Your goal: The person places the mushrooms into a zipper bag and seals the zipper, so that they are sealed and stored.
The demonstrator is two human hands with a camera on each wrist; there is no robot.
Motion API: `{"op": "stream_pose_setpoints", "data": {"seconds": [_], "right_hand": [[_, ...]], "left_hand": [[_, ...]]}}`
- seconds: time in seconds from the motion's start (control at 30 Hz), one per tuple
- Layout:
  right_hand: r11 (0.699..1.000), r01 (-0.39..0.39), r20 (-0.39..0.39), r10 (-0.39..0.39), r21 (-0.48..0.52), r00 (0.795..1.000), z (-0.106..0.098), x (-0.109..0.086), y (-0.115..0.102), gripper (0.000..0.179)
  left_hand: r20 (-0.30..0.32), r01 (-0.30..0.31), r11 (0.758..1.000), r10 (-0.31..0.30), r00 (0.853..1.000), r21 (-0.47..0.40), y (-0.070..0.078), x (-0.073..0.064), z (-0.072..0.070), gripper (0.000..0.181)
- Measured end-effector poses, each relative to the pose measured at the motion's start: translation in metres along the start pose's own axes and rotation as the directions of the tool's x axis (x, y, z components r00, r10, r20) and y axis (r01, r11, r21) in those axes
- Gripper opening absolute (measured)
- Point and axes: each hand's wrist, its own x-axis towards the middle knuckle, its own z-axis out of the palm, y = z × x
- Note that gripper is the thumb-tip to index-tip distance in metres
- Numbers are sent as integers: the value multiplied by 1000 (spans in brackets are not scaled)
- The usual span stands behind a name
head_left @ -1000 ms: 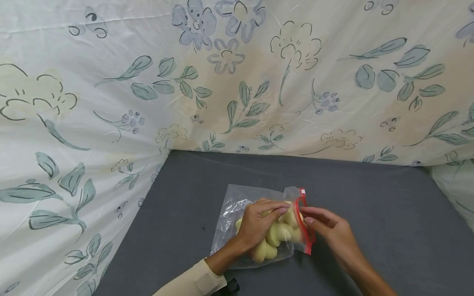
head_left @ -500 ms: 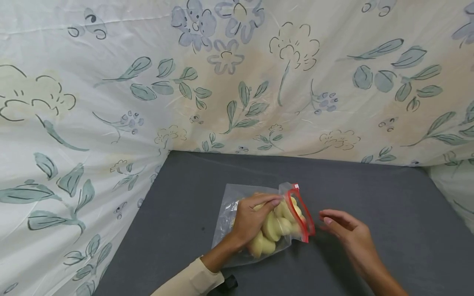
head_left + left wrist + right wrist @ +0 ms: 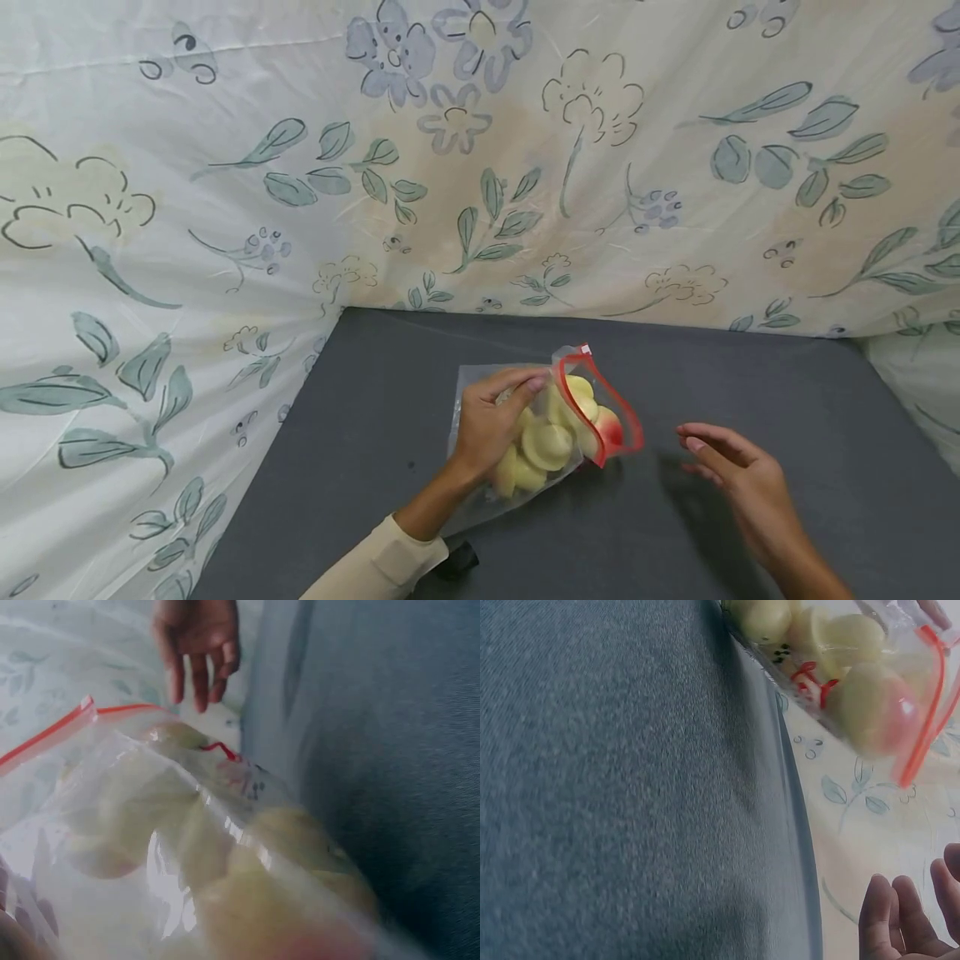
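Note:
A clear zip bag (image 3: pixel 480 512) with a red zip edge (image 3: pixel 592 425) holds several rounded, pale yellow fruits (image 3: pixel 547 446); one near the mouth has a red blush (image 3: pixel 609 427). Its mouth gapes toward the right. My left hand (image 3: pixel 487 421) pinches the bag's upper side just behind the zip, between thumb and fingers. Well to the right of the mouth, my right hand (image 3: pixel 738 475) hangs above the table with loosely bent fingers, holding nothing. In the left wrist view, the right hand (image 3: pixel 199 649) shows beyond the bag. Red print (image 3: pixel 806 675) marks the bag in the right wrist view.
The dark grey table (image 3: pixel 405 392) lies under both hands. Flower-patterned cloth (image 3: pixel 480 167) rises along its back and left side. A small black object (image 3: pixel 457 560) sits by the left wrist.
My right hand has drawn away from the bag's mouth, to the right and slightly down. The left hand has raised the zip end, and the mouth now gapes wider, with the red-blushed fruit showing.

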Motion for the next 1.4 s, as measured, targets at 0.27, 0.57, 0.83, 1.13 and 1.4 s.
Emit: {"op": "stream_pose_setpoints", "data": {"seconds": [0.27,0.57,0.83,1.13,1.4], "right_hand": [[999,26,-17,-25,22,1000,-9,1,0,28],[1000,20,-12,-19,24,1000,-21,4,0,33],[1000,14,-3,-14,17,1000,-25,4,0,32],[1000,4,5,-4,10,1000,-26,4,1,32],[999,-27,-3,27,-17,1000,-26,4,5,32]], "left_hand": [[-54,-11,998,8,999,-67,8,10,-7,17],[-150,-23,975,-11,989,-221,13,18,-16,30],[-190,-40,980,2,982,-195,15,23,-24,29],[-79,47,992,-56,995,-115,6,18,-29,21],[33,130,991,-129,991,-38,-2,15,-25,21]]}}
